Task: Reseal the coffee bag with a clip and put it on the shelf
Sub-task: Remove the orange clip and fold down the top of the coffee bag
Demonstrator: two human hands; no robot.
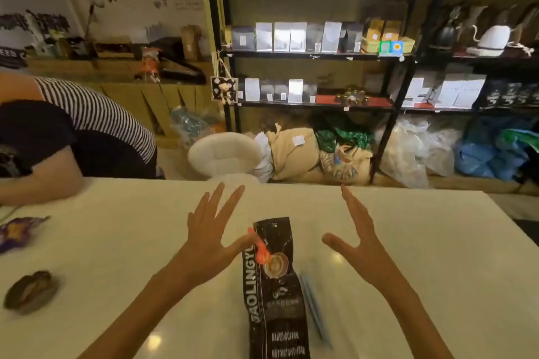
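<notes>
Lying flat between both hands (fingers spread, empty), coffee bag [274, 285] on table [423, 256].

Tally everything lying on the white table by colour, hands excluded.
Black: 1, coffee bag
Orange: 1, clip
Blue: 1, stick
Purple: 1, wrapper
Brown: 1, blurred object
Total: 5

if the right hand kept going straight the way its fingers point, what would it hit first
Probably nothing on the table: the right hand points away over bare white tabletop toward its far edge. Beyond that lie the sacks under the black shelf, though depth is unclear.
</notes>
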